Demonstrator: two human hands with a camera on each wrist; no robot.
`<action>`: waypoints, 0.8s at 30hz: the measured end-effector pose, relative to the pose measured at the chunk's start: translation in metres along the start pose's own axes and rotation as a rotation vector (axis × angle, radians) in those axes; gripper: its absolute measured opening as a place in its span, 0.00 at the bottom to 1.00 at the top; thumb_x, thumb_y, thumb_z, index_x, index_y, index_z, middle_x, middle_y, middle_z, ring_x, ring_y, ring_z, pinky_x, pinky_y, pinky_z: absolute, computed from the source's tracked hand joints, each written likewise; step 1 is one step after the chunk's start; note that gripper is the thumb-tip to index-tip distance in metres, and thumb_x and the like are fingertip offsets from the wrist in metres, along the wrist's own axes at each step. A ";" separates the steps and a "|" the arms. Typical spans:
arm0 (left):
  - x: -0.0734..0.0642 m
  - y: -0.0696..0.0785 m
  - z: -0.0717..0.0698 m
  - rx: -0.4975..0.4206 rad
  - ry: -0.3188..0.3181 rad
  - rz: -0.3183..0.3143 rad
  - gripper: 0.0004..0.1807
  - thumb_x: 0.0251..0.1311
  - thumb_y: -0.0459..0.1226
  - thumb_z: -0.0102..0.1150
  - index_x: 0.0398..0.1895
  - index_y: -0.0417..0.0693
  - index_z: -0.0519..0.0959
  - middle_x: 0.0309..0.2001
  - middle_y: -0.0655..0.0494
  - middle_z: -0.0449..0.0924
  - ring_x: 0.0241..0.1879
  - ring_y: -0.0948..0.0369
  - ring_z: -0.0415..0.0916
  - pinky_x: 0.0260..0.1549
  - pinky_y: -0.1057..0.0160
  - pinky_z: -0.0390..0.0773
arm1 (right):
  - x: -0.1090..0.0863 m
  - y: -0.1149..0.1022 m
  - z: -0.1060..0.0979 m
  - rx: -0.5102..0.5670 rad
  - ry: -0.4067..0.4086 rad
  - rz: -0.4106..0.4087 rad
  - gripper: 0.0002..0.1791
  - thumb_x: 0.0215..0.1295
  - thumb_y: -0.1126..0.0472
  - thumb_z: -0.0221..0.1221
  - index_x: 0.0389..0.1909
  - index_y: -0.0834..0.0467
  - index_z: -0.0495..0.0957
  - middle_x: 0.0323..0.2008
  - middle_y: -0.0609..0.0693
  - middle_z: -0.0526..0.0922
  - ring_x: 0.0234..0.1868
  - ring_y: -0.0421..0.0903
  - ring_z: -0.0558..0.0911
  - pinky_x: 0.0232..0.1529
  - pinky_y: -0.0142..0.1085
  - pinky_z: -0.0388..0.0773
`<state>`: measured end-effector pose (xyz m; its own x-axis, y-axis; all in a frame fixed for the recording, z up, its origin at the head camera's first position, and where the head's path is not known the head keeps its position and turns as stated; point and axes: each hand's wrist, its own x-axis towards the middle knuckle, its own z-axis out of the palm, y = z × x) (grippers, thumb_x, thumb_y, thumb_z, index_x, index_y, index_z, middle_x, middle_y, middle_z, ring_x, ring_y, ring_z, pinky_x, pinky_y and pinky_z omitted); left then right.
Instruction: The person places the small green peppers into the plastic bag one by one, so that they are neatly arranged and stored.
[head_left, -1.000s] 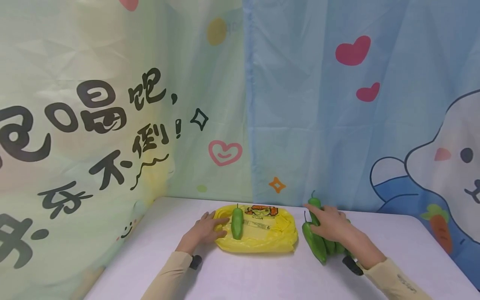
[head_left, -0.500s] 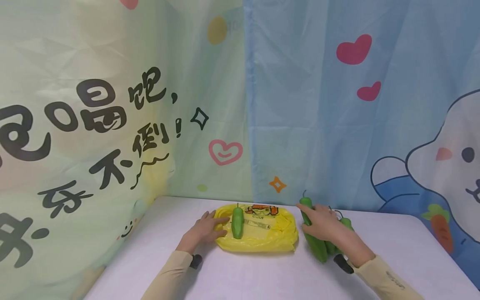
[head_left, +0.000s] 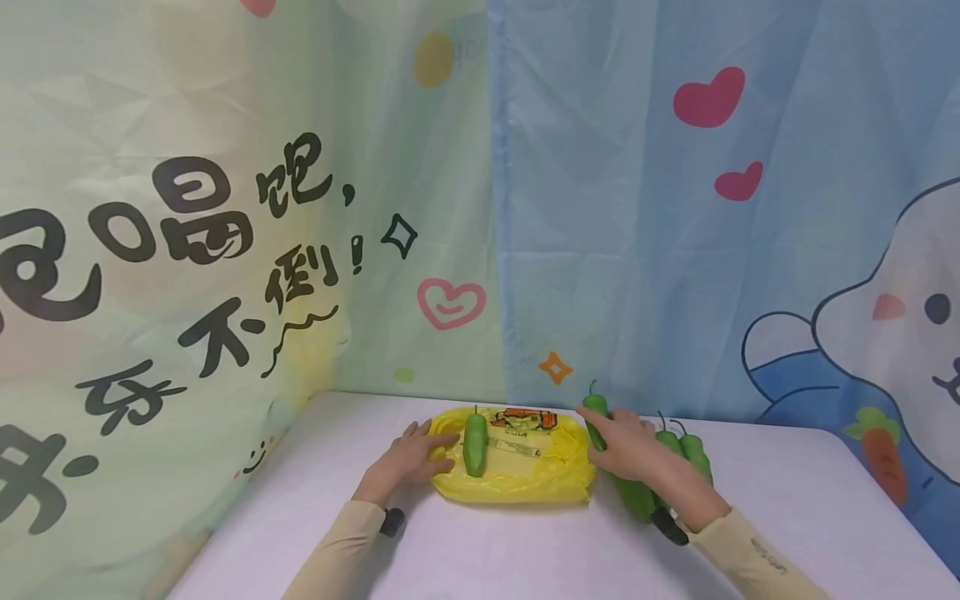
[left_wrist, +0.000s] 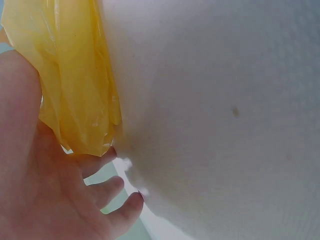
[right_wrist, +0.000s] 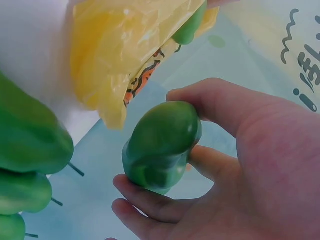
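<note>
A yellow plastic bag (head_left: 517,493) lies spread on the table with its mouth facing up. One green pepper (head_left: 475,447) stands out at its left side in the head view. My left hand (head_left: 407,458) grips the bag's left edge; in the left wrist view the yellow film (left_wrist: 82,75) passes between thumb and fingers. My right hand (head_left: 628,447) holds another green pepper (right_wrist: 165,135) between thumb and fingers, stem end up and away, just right of the bag. Below and behind that hand lie several more green peppers (head_left: 696,454), partly covered by it.
The white table (head_left: 517,558) ends at a printed cloth backdrop (head_left: 577,208) close behind the bag. In the right wrist view, loose peppers (right_wrist: 30,130) lie side by side at the left. A black wrist strap piece (head_left: 669,527) hangs under the right wrist.
My right hand has moved left with the held pepper, away from the pile and nearer the bag, uncovering more peppers on the right. The left hand and the bag stay as they were.
</note>
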<state>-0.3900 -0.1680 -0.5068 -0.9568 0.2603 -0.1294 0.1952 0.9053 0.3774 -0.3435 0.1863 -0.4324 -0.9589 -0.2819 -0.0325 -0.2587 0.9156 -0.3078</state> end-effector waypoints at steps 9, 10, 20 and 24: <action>0.000 0.000 0.000 0.004 -0.001 0.009 0.27 0.67 0.52 0.58 0.69 0.62 0.74 0.78 0.38 0.55 0.78 0.35 0.46 0.73 0.30 0.52 | 0.004 -0.012 0.003 0.005 -0.006 -0.010 0.38 0.64 0.57 0.62 0.76 0.51 0.62 0.61 0.70 0.72 0.56 0.64 0.72 0.50 0.63 0.68; 0.000 0.000 0.000 0.002 -0.001 0.009 0.27 0.67 0.52 0.58 0.69 0.62 0.74 0.78 0.38 0.55 0.78 0.35 0.46 0.73 0.30 0.52 | 0.004 -0.013 0.003 0.007 -0.004 -0.013 0.38 0.64 0.57 0.62 0.76 0.51 0.62 0.62 0.71 0.72 0.58 0.65 0.72 0.52 0.65 0.68; 0.001 -0.002 0.000 -0.008 0.000 0.014 0.27 0.67 0.52 0.57 0.69 0.63 0.73 0.78 0.39 0.55 0.78 0.35 0.45 0.73 0.31 0.51 | 0.011 -0.024 0.010 0.009 -0.015 -0.004 0.37 0.65 0.56 0.62 0.75 0.50 0.63 0.64 0.71 0.70 0.65 0.69 0.69 0.60 0.70 0.65; 0.001 -0.003 0.001 -0.010 -0.002 0.008 0.27 0.67 0.53 0.57 0.70 0.64 0.73 0.78 0.40 0.55 0.78 0.36 0.44 0.74 0.31 0.50 | 0.014 -0.029 0.012 0.021 -0.013 -0.005 0.37 0.65 0.56 0.62 0.75 0.50 0.63 0.66 0.72 0.69 0.67 0.70 0.67 0.63 0.71 0.63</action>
<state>-0.3913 -0.1699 -0.5087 -0.9546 0.2687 -0.1285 0.2010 0.8995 0.3878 -0.3477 0.1524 -0.4351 -0.9559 -0.2904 -0.0436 -0.2609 0.9080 -0.3279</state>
